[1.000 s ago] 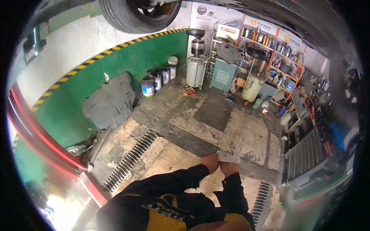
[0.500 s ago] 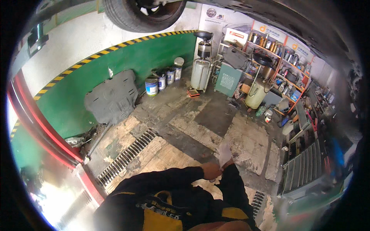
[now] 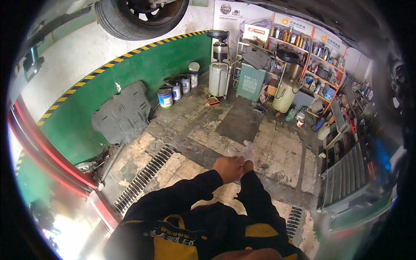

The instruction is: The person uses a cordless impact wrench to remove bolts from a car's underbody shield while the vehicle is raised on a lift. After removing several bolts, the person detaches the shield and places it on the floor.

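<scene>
My bare left hand (image 3: 229, 168) is closed at my right wrist, its fingers pinching the cuff of a white glove (image 3: 249, 151). The glove covers my right hand (image 3: 245, 154), with a strip of bare wrist showing below it. My right hand's fingers look spread, and nothing shows in them. Both hands meet in front of me over the worn floor. Dark sleeves cover my forearms. The glove's edge under my left fingertips is partly hidden.
A car wheel (image 3: 141, 18) hangs overhead. A red lift post (image 3: 47, 149) stands left; a floor grate (image 3: 145, 177) runs nearby. Paint-type buckets (image 3: 165, 98), a dark panel (image 3: 122, 113), wheeled drainers (image 3: 219, 79), a green cabinet (image 3: 250, 82) and shelves (image 3: 325, 82) line the walls.
Both hands have risen and shifted slightly left in the view. My left hand has moved further up over the right wrist and glove cuff. The gloved fingers have spread apart.
</scene>
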A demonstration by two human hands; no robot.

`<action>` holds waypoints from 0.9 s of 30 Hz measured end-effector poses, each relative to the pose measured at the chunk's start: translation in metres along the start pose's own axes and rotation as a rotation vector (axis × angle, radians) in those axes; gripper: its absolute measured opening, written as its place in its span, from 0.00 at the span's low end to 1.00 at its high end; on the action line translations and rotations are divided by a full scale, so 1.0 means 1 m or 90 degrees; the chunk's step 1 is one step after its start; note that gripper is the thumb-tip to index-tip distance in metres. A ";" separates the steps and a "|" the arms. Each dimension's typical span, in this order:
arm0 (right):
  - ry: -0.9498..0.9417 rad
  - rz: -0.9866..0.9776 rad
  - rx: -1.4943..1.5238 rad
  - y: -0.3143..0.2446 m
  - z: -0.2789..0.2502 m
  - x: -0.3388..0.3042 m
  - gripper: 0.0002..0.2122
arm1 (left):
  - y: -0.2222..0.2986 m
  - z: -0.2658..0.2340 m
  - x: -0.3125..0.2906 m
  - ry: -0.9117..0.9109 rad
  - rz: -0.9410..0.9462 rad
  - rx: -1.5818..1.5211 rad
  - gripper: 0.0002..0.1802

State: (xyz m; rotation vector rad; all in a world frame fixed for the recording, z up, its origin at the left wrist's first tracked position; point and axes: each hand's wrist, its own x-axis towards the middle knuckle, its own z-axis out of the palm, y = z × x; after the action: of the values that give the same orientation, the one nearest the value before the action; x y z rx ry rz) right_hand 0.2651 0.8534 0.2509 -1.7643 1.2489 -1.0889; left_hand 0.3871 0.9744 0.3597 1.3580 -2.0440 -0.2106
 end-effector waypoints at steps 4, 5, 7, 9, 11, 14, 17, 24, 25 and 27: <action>-0.007 0.081 -0.131 -0.012 -0.003 -0.009 0.24 | 0.009 0.001 -0.006 -0.022 0.101 -0.121 0.06; -0.003 0.140 -0.096 -0.011 -0.003 -0.009 0.24 | 0.012 0.004 -0.010 -0.036 0.151 -0.180 0.06; 0.025 0.197 0.059 -0.007 0.000 -0.006 0.22 | 0.016 0.009 -0.017 -0.041 0.153 -0.179 0.03; 0.034 0.196 0.041 -0.004 0.003 -0.002 0.21 | 0.013 0.010 -0.017 -0.036 0.142 -0.227 0.03; -0.022 -0.251 -0.297 -0.008 0.000 -0.003 0.23 | 0.002 0.002 -0.009 -0.042 0.084 -0.320 0.04; -0.192 0.175 0.620 -0.031 -0.031 -0.023 0.30 | -0.028 -0.028 0.015 -0.052 -0.220 -0.724 0.17; -0.373 0.121 0.786 -0.081 -0.058 -0.052 0.32 | -0.047 -0.057 0.027 -0.043 -0.308 -1.090 0.24; -0.162 0.060 0.397 -0.158 -0.065 -0.068 0.31 | -0.031 -0.050 0.021 -0.078 -0.200 -1.032 0.28; -0.138 0.055 0.373 -0.162 -0.066 -0.070 0.30 | -0.030 -0.048 0.021 -0.067 -0.178 -1.031 0.29; -0.122 0.043 0.343 -0.167 -0.072 -0.075 0.26 | -0.032 -0.046 0.022 -0.055 -0.135 -0.780 0.32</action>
State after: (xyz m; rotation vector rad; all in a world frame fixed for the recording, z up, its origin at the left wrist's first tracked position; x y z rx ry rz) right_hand 0.2466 0.9670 0.4100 -1.3653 0.7952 -1.0656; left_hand 0.4341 0.9517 0.3896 0.7306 -1.3158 -1.3577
